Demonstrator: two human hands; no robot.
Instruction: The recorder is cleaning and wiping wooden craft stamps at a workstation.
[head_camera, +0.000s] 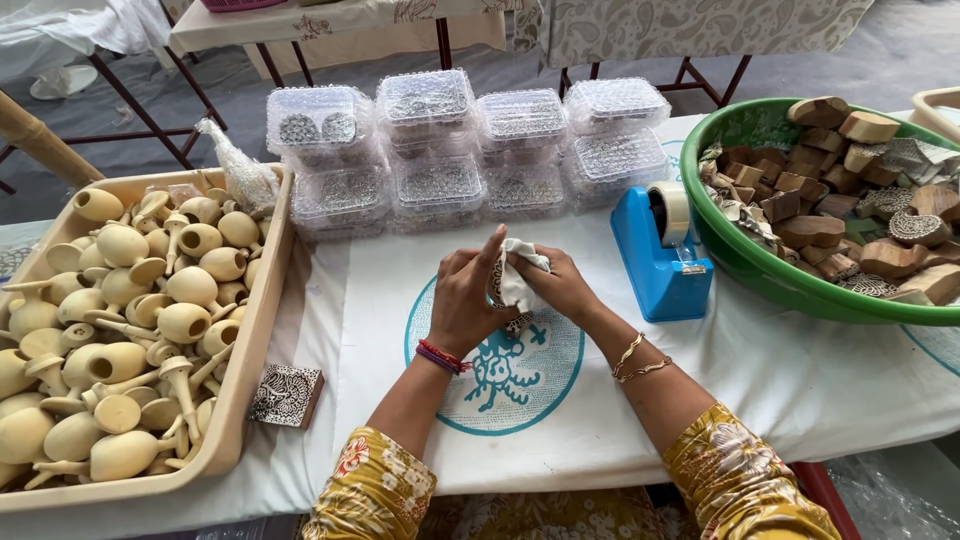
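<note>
Both hands' grip (515, 290) closed around small white crumpled paper-wrapped block (517, 285), carved underside showing

tray of wooden handles (120, 330) along the surface's left edge, carved block (286, 395) just beside it; stacked plastic boxes (460, 150) at the far edge; tape dispenser (662, 255) left of the basin of wooden blocks (850, 190) at the right edge.

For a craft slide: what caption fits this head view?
Both hands, left hand and right hand, wrap a small carved block in white paper.

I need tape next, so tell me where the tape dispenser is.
In the head view, the blue tape dispenser stands right of both hands, against the green basin of wooden blocks, just in front of the clear plastic boxes.
</note>
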